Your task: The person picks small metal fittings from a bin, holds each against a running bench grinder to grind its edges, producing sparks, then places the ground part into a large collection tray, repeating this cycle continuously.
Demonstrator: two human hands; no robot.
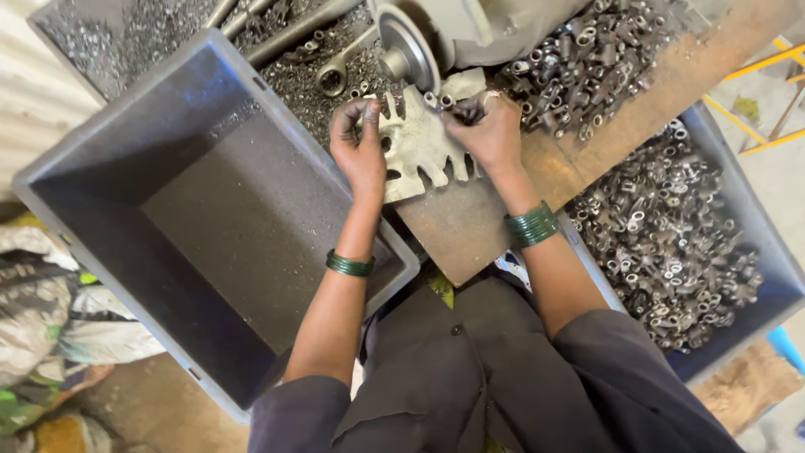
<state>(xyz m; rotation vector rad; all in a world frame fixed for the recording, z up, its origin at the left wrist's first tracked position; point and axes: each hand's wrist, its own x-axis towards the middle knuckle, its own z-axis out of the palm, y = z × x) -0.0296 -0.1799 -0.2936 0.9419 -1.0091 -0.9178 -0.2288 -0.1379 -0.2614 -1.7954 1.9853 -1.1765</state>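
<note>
Head view: toothed metal plate (pixel 417 147) between hands, left hand (pixel 359 147) and right hand (pixel 489 130) pinching its edges.

both hands grip a flat notched metal plate (pixel 417 147) on the workbench (pixel 470 222) — left hand (pixel 359 147) on its left edge, right hand (pixel 486 130) pinching the top. a grey crate (pixel 109 159) sits left — a bin of small metal fittings (pixel 671 243) right.
</note>
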